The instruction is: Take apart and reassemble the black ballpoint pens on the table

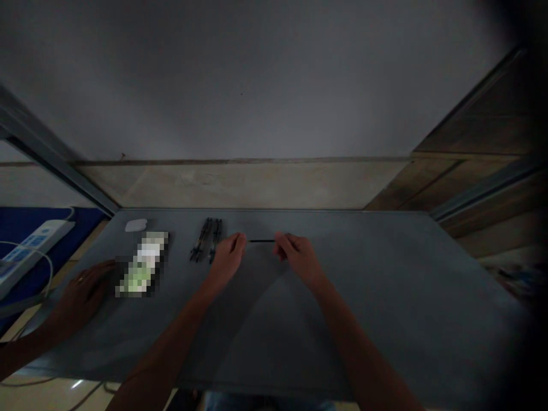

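Note:
A thin dark rod (262, 241) runs level between my two hands above the grey table. My left hand (230, 251) is closed at its left end, fingers pinched together. At the right end my right hand (296, 251) is also closed, with the fingers curled round it. Both ends of the rod are hidden by my fingers. Just left of my left hand, several dark slender pieces (201, 240) lie on the table in two groups, side by side.
Another person's hand (81, 291) rests at the table's left, beside a phone (143, 265) with a blurred screen. Behind the phone is a small white object (136, 225). A white power strip (32, 251) lies on blue cloth at far left. A wall stands behind the grey table (385, 297).

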Tool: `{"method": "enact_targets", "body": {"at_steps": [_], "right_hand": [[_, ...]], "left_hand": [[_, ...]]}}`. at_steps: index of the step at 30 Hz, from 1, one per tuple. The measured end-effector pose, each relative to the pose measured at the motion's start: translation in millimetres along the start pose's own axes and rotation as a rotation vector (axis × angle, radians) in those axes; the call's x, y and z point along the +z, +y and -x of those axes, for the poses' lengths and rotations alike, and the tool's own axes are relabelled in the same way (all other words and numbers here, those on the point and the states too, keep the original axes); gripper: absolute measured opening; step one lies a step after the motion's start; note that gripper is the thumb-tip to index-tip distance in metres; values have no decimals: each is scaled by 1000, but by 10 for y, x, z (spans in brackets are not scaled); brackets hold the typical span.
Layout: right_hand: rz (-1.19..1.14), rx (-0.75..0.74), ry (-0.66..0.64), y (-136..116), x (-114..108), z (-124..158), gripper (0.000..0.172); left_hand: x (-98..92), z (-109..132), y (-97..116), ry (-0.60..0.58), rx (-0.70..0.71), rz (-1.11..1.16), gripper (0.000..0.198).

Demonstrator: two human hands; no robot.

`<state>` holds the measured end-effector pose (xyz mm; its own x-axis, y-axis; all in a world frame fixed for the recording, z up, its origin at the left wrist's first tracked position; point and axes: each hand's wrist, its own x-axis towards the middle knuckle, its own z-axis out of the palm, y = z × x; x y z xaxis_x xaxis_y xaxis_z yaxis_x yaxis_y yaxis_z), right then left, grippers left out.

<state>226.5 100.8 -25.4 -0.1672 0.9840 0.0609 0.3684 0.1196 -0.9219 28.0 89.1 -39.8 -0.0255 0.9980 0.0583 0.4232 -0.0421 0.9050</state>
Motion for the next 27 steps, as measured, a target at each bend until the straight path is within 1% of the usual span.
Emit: {"method": "enact_targets", "body": {"at_steps": [2,6,7,9,12,14,16,19,21,23,26,27], "right_hand": [[-8,-13,-2,12,-7,-3,48],[-39,-85,-6,31,-25,-18,24],[-48,-90,-4,29,-27,-20,22],[-44,-80,-4,16,-28,-19,24],[-25,-22,-3,-4,-29,-8,42],[-14,3,7,-9,-33,-3,48],[-2,-21,12,-7,-38,-5,44],[-27,-80,4,0,-39,-12,26],[-51,-87,-5,6,-33,-14,23],[-38,-68,-12,13,-24,-13,28],[-11,-20,-2,34,-14,-13,44],[-8,-12,4,42,-13,-15,46]], "left_hand": [[5,-1,-7,0,7,24,41],[18,-13,-49,-1,-74,146,41],[17,-16,-58,-1,-94,166,41],[12,-19,-67,-1,-108,175,42],[2,-15,-55,-10,-60,108,43],[0,-11,-40,-3,-23,73,42],[-1,-12,-33,10,-17,81,41],[-5,-26,-44,16,-56,132,43],[-8,-34,-57,16,-84,165,44],[-9,-35,-60,10,-104,188,44],[-6,-20,-40,-12,-116,192,45],[-5,-13,-30,-17,-120,191,44]]}}
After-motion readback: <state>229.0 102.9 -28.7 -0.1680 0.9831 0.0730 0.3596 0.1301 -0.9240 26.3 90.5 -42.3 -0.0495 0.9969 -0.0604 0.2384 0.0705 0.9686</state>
